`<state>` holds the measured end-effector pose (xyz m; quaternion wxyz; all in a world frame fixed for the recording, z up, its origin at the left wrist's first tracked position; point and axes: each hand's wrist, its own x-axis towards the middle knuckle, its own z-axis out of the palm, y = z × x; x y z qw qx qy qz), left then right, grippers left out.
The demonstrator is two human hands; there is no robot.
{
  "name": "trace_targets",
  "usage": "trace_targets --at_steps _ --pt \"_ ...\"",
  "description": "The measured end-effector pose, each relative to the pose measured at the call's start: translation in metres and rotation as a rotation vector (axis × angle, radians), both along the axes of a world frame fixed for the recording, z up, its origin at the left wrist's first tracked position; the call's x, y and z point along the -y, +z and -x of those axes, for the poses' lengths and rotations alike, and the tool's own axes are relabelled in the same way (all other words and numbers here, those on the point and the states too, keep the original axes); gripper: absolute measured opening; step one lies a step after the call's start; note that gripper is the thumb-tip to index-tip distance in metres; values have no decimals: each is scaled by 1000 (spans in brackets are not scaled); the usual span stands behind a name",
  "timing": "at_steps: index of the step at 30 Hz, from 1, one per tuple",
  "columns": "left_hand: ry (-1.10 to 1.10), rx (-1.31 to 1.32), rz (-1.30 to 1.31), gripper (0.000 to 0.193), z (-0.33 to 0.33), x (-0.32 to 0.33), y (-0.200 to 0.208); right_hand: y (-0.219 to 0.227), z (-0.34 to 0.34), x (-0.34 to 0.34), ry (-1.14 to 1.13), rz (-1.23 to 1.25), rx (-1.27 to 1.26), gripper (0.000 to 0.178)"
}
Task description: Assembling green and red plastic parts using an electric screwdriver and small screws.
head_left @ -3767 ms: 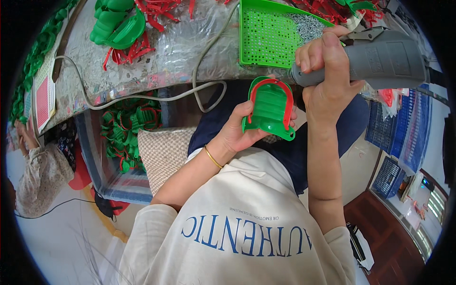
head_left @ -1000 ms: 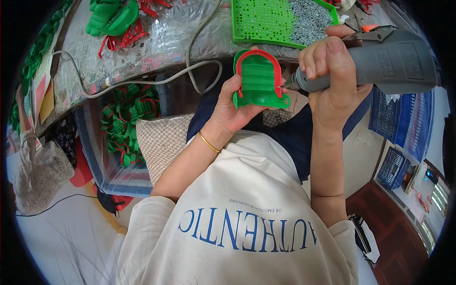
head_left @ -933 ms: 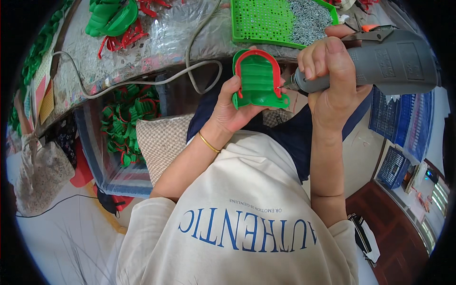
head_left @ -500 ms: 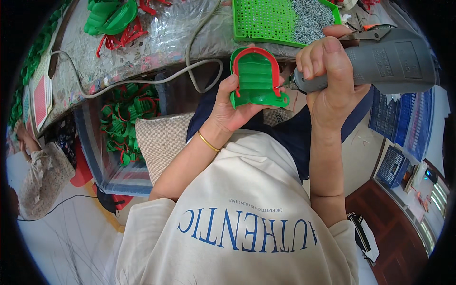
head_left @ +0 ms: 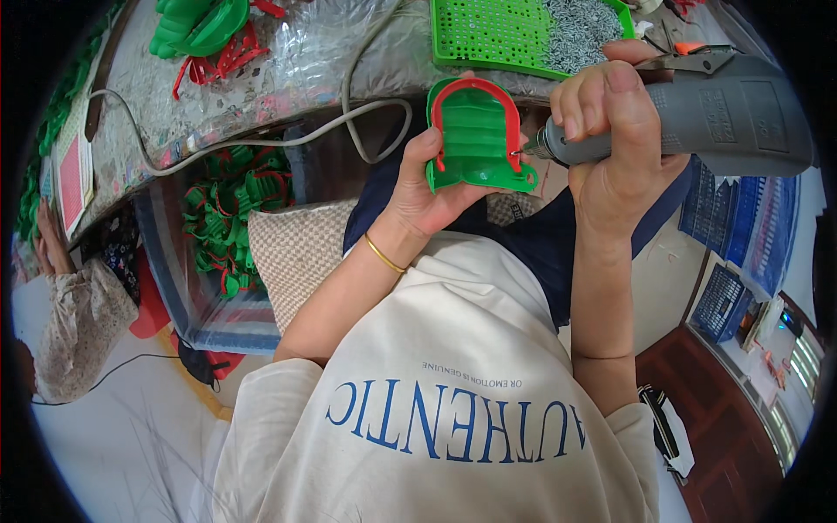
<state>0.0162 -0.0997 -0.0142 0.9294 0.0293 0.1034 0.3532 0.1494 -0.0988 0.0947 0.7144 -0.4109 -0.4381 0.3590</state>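
Below a plastic-covered counter [head_left: 288,78] strewn with green parts and a screw tray [head_left: 514,35], the left hand [head_left: 427,196] grips a green clip [head_left: 475,135]. The right hand [head_left: 610,131] clasps a grey driver [head_left: 697,118], tip touching the clip. A bin [head_left: 231,218] of clips sits underneath.

Up top runs the workbench [head_left: 288,87], its surface wrapped in crinkled clear plastic, daylight glinting off it — a grey cable [head_left: 261,139] loops across and dips over the front edge. Under the bench sits a clear bin [head_left: 205,261] heaped with green and red plastic pieces, and beside it a beige woven cushion [head_left: 301,253]. Down left, pale floor [head_left: 113,436] with a thin black cord trailing over it. Over on the right, blue crates [head_left: 750,235] are stacked — below them a dark reddish wooden floor [head_left: 732,436], bright light beyond at the rim.
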Motion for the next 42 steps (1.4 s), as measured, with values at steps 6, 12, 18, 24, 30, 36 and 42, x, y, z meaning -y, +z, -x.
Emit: trace_targets --at_steps 6,12,18,24,30,36,42 --pt "-39 66 -9 78 2 -1 -7 -2 1 0 -10 13 11 25" --pt "-1 75 2 81 1 -2 -3 -3 0 -2 28 -28 23 22" --pt "-40 98 11 82 2 -3 -2 -3 -1 -1 34 -36 7 20" --pt "-43 117 16 81 0 -4 -3 -5 -3 -3 42 -44 23 20" --pt "-8 91 68 79 0 -4 -4 -8 -4 -2 50 -54 26 21" --pt "0 101 58 79 0 -3 -4 -7 2 1 24 -46 60 19" --pt "-28 149 45 80 2 -4 -7 -9 1 2 25 -72 81 20"
